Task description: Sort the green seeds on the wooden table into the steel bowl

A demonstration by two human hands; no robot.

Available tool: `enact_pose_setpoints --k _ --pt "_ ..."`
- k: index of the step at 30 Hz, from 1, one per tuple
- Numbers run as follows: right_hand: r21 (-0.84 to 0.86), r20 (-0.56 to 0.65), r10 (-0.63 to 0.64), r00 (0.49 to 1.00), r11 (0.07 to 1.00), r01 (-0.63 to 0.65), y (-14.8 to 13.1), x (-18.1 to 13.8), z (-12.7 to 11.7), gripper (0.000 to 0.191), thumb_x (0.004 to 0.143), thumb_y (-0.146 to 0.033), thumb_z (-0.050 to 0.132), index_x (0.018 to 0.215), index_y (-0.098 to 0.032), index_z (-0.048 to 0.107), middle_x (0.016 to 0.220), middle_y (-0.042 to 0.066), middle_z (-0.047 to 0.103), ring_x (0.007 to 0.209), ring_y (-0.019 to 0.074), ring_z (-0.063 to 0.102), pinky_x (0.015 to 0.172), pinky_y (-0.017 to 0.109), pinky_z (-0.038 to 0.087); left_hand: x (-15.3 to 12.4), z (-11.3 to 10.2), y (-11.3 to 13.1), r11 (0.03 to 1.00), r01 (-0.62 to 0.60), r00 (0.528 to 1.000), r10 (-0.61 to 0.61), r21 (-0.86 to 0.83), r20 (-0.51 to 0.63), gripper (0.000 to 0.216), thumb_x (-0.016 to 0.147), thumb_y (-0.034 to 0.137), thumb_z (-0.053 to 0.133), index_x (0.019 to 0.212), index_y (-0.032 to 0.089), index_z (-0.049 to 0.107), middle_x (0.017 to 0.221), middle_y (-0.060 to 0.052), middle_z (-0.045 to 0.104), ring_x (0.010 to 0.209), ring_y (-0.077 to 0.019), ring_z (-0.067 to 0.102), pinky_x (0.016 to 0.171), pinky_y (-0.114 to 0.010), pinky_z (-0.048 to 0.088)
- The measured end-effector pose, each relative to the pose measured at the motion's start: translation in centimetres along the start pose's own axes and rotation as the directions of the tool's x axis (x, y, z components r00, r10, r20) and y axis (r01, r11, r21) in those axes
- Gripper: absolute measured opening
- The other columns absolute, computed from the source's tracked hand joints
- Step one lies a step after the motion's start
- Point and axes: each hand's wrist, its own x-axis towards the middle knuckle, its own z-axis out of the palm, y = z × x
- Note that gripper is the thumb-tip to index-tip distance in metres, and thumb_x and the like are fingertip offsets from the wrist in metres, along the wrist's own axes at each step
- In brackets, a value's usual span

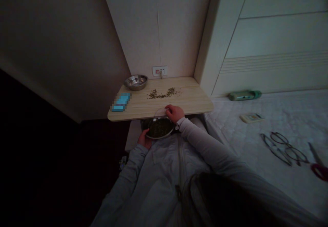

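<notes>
A bed (238,158) fills the right side, its white cover quilted into soft ripples, below a smooth, pale headboard (274,42) scored with fine parallel grooves. Left of it, one light wood-grain counter (138,107) juts from the wall, its near corners rounded and its near edge facing the person. Two round bowls show: a shiny steel bowl (136,82) at the counter's far left, and a held bowl (159,138) below the near edge, close to the lap, with a pale rim and a dark green mass inside. The left hand (145,139) grips the held bowl's left side, thumb over the rim. The right hand (175,113) is curled with fingertips together above the bowl's far right, at the counter's near edge; a thin, pale curve shows beside them, but I cannot tell whether they pinch it. One blue, pixelated rectangle (121,102) lies near the left edge. On the bed are one rounded green case (245,95), thin-framed glasses (297,153), one pair of red-handled scissors (316,156) and one pale, flat box (252,117). Tiny greenish grains (170,92), too many to count, form two joined clusters mid-counter, with bare wood on both sides.
</notes>
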Motion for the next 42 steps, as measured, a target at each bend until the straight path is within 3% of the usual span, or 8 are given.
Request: enact_pose_setpoints --k 21,42 --pt "0.004 -0.019 -0.036 0.999 0.999 0.036 0.15 -0.05 0.16 0.028 0.071 -0.03 0.037 0.092 -0.021 0.054 0.072 0.001 0.061 0.068 0.0138 0.053 0.062 0.023 0.035 -0.11 0.07 -0.04 1.0 -0.001 1.0 0.002 -0.017 0.016 0.02 0.068 0.02 0.042 0.078 0.013 0.059 0.069 -0.005 0.065 0.083 -0.0198 0.057 0.072 -0.032 0.045" --pt "-0.002 -0.037 -0.049 0.998 0.999 0.049 0.16 -0.11 0.17 0.028 0.071 -0.029 0.036 0.091 -0.021 0.055 0.073 0.001 0.061 0.068 0.0136 0.053 0.061 0.023 0.035 -0.06 -0.04 -0.12 1.0 -0.015 1.0 0.016 -0.014 0.025 0.02 0.067 0.019 0.043 0.079 0.013 0.058 0.07 -0.006 0.065 0.088 -0.0211 0.054 0.074 -0.034 0.044"
